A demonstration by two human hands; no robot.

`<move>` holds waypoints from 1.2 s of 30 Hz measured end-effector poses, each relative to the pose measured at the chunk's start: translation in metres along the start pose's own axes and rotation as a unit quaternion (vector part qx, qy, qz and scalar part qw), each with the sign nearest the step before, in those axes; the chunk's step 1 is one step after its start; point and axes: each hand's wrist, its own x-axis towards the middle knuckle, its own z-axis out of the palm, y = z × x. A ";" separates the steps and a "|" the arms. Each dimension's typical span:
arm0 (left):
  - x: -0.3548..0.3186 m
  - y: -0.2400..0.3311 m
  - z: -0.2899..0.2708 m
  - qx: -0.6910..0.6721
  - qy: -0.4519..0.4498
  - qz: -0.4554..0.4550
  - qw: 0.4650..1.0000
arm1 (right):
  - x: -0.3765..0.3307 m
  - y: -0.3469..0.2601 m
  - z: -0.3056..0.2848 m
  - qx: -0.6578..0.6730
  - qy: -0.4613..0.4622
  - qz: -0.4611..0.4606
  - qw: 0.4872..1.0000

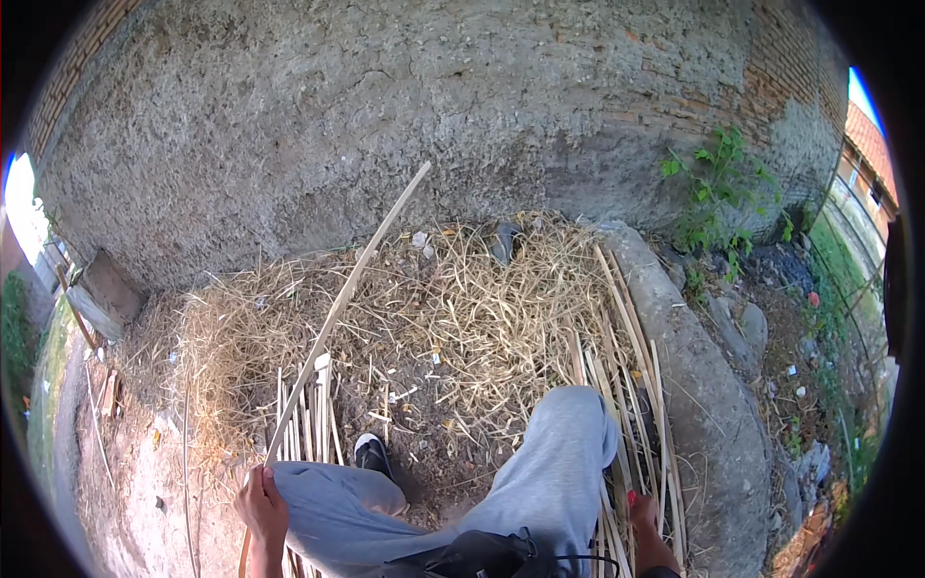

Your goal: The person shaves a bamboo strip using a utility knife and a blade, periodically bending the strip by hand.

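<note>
My left hand (260, 508) is closed around the near end of a long thin bamboo strip (347, 294) that rises up and to the right toward the rough wall (318, 116). It rests beside my left knee in grey trousers (332, 501). My right hand (647, 520) is low at my right side, next to a bundle of bamboo strips (631, 385) lying along the concrete curb; something small and red shows at its fingers, and I cannot tell what it holds. A black shoe (371, 453) sits between my legs.
Dry straw (462, 308) covers the ground ahead. More cut bamboo strips (308, 414) lie near my left knee. A concrete curb (703, 385) runs along the right, with weeds (718, 183), stones and litter beyond it. Bare dirt (135, 472) lies at left.
</note>
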 end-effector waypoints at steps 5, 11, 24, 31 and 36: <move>0.007 -0.002 -0.010 -0.058 -0.050 -0.067 0.995 | -0.002 0.004 0.023 0.039 0.049 0.009 0.998; 0.016 0.006 -0.005 -0.092 -0.054 -0.065 0.992 | -0.009 0.025 0.044 0.035 0.050 -0.001 0.998; 0.012 -0.008 -0.005 -0.140 -0.055 -0.116 0.982 | -0.006 0.006 0.029 0.081 0.066 -0.008 0.995; 0.021 -0.006 0.009 -0.172 -0.059 -0.113 0.977 | 0.013 0.029 0.029 0.248 0.238 0.115 0.932; 0.018 -0.003 -0.003 -0.139 -0.054 -0.123 0.981 | 0.052 -0.121 -0.005 0.234 0.075 -0.122 0.962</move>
